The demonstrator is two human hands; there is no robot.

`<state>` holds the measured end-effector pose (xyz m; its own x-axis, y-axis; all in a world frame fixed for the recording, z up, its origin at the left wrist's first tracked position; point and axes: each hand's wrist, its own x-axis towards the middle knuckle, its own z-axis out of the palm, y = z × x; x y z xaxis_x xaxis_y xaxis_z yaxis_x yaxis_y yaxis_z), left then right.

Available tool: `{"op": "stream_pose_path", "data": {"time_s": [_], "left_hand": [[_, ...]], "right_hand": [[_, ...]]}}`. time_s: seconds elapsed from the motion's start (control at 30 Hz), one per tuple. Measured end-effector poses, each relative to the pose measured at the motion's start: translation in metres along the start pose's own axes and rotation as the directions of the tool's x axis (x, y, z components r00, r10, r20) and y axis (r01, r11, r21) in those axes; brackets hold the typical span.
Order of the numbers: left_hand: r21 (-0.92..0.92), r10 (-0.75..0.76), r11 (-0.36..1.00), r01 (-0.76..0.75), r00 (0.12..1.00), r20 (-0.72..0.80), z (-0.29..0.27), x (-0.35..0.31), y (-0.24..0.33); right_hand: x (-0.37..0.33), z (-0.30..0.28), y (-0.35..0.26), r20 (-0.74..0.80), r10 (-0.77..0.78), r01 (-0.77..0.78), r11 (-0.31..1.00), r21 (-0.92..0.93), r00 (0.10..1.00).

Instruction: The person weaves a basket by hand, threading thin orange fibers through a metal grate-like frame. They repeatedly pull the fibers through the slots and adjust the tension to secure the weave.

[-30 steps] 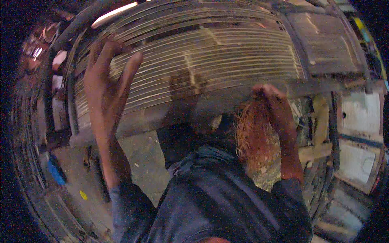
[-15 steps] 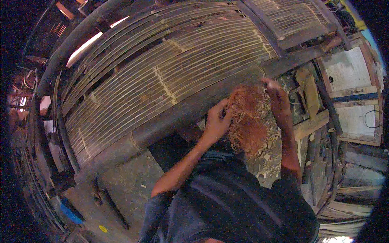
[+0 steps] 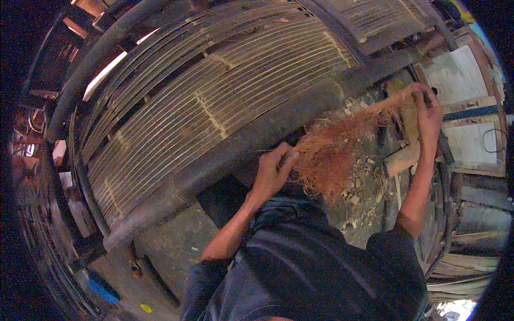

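A tangled bundle of reddish-brown fibre is stretched between my two hands, in front of my body. My left hand pinches its left edge, close to the near rail of the slatted bamboo bench. Further right and higher, my right hand is closed on a thin end of the same fibre, drawn out to a narrow strand. The thick mass hangs loose nearer the left hand, with stray threads curling off its lower edge.
The slatted bench with a thick bamboo front rail spans the far side. Pale chips litter the floor under the fibre. A wood block and white panels stand at the right. A blue object lies lower left.
My right hand has moved right and outward, pulling the fibre into a long taper. My left hand has shifted slightly left and down, still gripping its edge.
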<state>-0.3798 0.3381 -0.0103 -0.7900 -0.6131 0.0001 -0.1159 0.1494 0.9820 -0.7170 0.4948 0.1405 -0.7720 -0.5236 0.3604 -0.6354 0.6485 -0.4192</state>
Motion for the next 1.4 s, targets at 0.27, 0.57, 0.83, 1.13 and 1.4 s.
{"op": "stream_pose_path", "data": {"time_s": [0.27,0.57,0.83,1.13,1.4], "left_hand": [[-0.673,-0.476,0.730,0.116,0.793,-0.380,-0.044,-0.010,0.035],[-0.905,-0.520,0.417,-0.082,0.796,-0.312,-0.098,-0.025,-0.008],[-0.422,-0.435,0.865,0.271,0.824,-0.362,-0.152,-0.094,-0.003],[0.344,-0.286,0.857,0.384,0.909,-0.302,-0.240,-0.168,0.085],[-0.051,0.398,0.878,-0.476,0.784,-0.476,-0.170,0.006,0.191]], "right_hand": [[-0.003,0.000,0.057,0.425,0.277,-0.468,0.760,0.452,0.861],[0.025,-0.064,0.136,0.694,0.076,-0.393,0.866,0.311,0.716],[0.099,-0.095,0.146,-0.020,0.362,-0.229,0.630,0.742,0.932],[0.150,-0.098,-0.073,0.067,-0.216,0.184,0.929,0.320,0.974],[0.050,-0.009,-0.360,0.386,-0.841,0.540,0.540,0.645,0.379]]}}
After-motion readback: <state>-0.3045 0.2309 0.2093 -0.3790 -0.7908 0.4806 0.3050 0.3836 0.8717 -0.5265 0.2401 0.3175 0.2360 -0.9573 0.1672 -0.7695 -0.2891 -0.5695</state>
